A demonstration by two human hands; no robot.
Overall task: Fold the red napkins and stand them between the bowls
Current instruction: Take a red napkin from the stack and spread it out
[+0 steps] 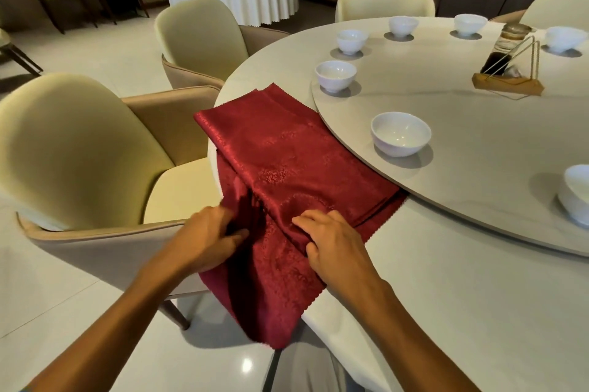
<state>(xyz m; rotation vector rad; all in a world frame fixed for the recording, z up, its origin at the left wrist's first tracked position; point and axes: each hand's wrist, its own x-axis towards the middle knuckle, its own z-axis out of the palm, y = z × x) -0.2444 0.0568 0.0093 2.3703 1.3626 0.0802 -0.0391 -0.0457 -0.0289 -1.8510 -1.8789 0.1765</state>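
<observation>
Red napkins (287, 162) lengthwise along table edge (446, 296), near end overhanging.

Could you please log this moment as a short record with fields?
setting: dining room, round table with raised turntable
napkins: red napkins stacked flat, draped over table edge
left hand: grips napkin edge
right hand: pinches a fold
bowls: white bowls around turntable rim
standing napkins: none yet

Right frame edge cuts two white bowls (577, 192). Left hand (207, 237) fingertips lie hidden in red napkin (287, 168) folds. Bottle (503, 47) contents behind the wire stand (510, 81) remain indistinct.
</observation>
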